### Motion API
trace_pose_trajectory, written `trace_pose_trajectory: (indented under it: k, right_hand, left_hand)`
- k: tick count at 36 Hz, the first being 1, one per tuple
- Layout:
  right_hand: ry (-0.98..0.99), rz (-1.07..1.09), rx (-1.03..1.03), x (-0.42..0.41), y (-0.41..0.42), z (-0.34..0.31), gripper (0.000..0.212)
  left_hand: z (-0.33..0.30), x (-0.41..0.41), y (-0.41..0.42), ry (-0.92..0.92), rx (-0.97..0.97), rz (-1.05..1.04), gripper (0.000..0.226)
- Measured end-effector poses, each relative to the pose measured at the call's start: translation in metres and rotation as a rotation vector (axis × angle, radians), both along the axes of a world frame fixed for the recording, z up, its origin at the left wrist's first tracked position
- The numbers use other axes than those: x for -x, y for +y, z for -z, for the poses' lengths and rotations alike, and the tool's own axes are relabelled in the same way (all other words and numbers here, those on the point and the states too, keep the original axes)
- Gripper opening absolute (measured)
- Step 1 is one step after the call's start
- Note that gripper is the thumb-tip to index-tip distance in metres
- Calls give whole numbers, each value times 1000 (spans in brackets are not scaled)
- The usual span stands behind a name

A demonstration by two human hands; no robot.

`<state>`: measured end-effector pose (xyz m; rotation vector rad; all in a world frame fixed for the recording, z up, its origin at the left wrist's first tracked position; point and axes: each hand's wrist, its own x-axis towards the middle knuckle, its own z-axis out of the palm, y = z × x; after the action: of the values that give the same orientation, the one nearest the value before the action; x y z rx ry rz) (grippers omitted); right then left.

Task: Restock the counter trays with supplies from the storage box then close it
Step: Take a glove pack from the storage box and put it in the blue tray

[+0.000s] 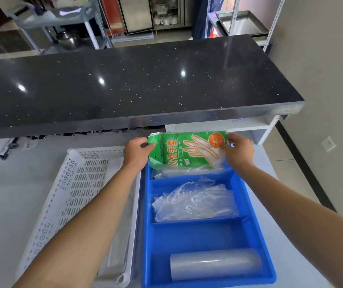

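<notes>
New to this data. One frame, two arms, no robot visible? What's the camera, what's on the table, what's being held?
There is no robot here: a person works with bare hands, and the single picture comes from a wide-angle camera on their head, looking forward and down. The left hand and right hand each pinch one end of a green glove packet, held over the far compartment of a blue divided tray. The middle compartment holds loose clear plastic bags; the near one holds a clear film roll. Left of the tray lies a white perforated basket. Beyond is a black speckled counter.
</notes>
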<state>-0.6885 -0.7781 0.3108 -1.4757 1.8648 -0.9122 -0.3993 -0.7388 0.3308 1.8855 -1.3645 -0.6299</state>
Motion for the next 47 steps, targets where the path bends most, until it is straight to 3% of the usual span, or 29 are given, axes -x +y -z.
trace_pose_trajectory:
  k: [6, 9, 11, 13, 15, 18, 21, 24, 26, 35, 47]
  right_hand:
    - [-132, -5, 53, -1, -2, -4, 20]
    - [-163, 11, 37, -2, -1, -4, 45]
    - [-177, 13, 61, -2, 8, -5, 59]
    - [-131, -37, 139, -3, 26, -7, 59]
    - [-37, -134, 242, -2, 52, -4, 48]
    - [214, -337, 343, -4, 91, 6, 35]
    - [494, -526, 210, -12, 105, 17, 50]
    - [657, -601, -19, -17, 97, 24, 63]
    - [695, -607, -97, -21, 85, 26, 66]
    - [701, -595, -151, -30, 74, 10, 63]
    - [687, -629, -33, -17, 97, -10, 64]
  left_hand:
    - [-1, -2, -3, -17, 35, -47, 27]
    - [-1, 0, -3, -26, -29, -66, 24]
    - [-2, 3, 0, -92, -75, -104, 41]
    - [-5, 10, 13, -160, -28, -167, 49]
    - [-6, 22, 34, -241, 142, -148, 39]
    - [3, 45, 72, -307, 271, 150, 23]
    - [22, 69, 94, -433, 47, 436, 42]
    - [37, 82, 89, -584, -272, 496, 59]
    - [40, 86, 77, -596, -369, 485, 63]
    - [33, 92, 57, -610, -427, 454, 61]
    - [10, 95, 93, -565, -406, 381, 63]
